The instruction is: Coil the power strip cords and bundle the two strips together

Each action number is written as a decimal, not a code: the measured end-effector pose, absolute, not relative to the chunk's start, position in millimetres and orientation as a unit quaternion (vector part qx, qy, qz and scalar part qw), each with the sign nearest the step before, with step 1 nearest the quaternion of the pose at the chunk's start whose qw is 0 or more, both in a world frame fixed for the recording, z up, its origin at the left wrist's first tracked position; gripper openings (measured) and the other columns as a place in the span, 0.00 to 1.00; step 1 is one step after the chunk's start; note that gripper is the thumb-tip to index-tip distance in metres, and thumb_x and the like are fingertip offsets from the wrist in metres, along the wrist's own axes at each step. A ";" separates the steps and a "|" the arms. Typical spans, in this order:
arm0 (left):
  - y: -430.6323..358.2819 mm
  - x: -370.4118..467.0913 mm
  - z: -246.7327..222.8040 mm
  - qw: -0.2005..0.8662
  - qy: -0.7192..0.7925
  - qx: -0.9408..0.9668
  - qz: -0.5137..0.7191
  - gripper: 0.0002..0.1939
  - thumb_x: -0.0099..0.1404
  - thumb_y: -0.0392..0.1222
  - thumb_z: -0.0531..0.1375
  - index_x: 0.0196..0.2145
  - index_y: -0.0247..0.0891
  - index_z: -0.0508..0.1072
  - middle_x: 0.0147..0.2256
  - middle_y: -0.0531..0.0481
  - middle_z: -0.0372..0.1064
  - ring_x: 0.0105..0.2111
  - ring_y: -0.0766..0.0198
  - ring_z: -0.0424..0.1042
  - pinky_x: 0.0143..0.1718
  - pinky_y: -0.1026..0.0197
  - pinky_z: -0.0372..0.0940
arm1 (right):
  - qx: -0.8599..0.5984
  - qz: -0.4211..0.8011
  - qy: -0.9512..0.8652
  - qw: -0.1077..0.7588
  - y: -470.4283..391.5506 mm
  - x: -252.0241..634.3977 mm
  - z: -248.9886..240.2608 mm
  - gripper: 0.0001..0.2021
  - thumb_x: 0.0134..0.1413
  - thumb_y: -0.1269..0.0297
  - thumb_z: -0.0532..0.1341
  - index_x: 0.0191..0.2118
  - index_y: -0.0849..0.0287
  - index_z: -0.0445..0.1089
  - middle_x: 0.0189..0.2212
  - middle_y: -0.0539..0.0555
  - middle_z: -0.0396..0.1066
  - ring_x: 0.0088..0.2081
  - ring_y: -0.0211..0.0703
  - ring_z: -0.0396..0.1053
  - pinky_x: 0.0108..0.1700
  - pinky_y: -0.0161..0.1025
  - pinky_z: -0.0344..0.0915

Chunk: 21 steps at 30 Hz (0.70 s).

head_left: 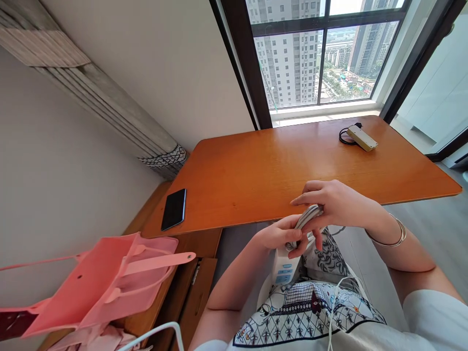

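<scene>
A folded bundle of pale grey cable [309, 216] is held between my two hands, just over the near edge of the table [263, 170]. My left hand [285, 235] has its fingers wrapped round the bundle's lower end. My right hand [329, 200] grips the upper end from the right, its index finger stretched out to the left. Below the hands, a white object with blue labels [285, 268] rests at my lap, partly hidden by my left hand and forearm. A thin cable runs behind my right hand.
A black phone [174, 209] lies at the table's left end. A power strip [361, 137] with a coiled black cord is at the back right. A pink bag [106, 278] stands at lower left, near wooden drawers [199, 292]. A window is behind the table.
</scene>
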<state>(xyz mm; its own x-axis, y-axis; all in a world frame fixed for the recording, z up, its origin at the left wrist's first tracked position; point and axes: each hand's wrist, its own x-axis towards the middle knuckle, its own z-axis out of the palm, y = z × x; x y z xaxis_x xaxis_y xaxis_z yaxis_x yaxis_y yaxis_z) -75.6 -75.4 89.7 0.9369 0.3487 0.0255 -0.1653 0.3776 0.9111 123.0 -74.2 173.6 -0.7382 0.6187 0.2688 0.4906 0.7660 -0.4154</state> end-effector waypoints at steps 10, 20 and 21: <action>-85.9 -91.5 86.5 0.891 0.023 0.400 0.213 0.20 0.58 0.49 0.66 0.27 0.39 0.57 0.26 0.48 0.72 0.09 0.76 0.55 0.09 0.69 0.45 | -0.300 0.499 -0.768 0.266 -53.0 146.1 142.6 0.27 0.57 0.43 0.65 0.51 0.63 0.74 0.25 0.46 0.62 0.25 0.32 0.56 0.25 0.32 0.54; -72.1 -107.2 100.1 0.771 0.038 0.365 0.520 0.17 0.60 0.47 0.63 0.27 0.39 0.57 0.38 0.50 0.75 0.09 0.82 0.47 0.07 0.70 0.43 | -0.432 0.417 -0.701 0.385 -74.8 136.1 59.1 0.20 0.66 0.52 0.56 0.53 0.60 0.72 0.28 0.49 0.63 0.29 0.37 0.58 0.32 0.35 0.60; -72.0 -107.7 100.7 0.755 0.062 0.368 0.540 0.18 0.60 0.48 0.63 0.27 0.39 0.56 0.42 0.48 0.76 0.10 0.82 0.49 0.07 0.70 0.43 | -0.439 0.391 -0.715 0.378 -77.7 135.7 52.8 0.19 0.67 0.54 0.55 0.55 0.59 0.70 0.29 0.50 0.65 0.30 0.38 0.61 0.35 0.36 0.62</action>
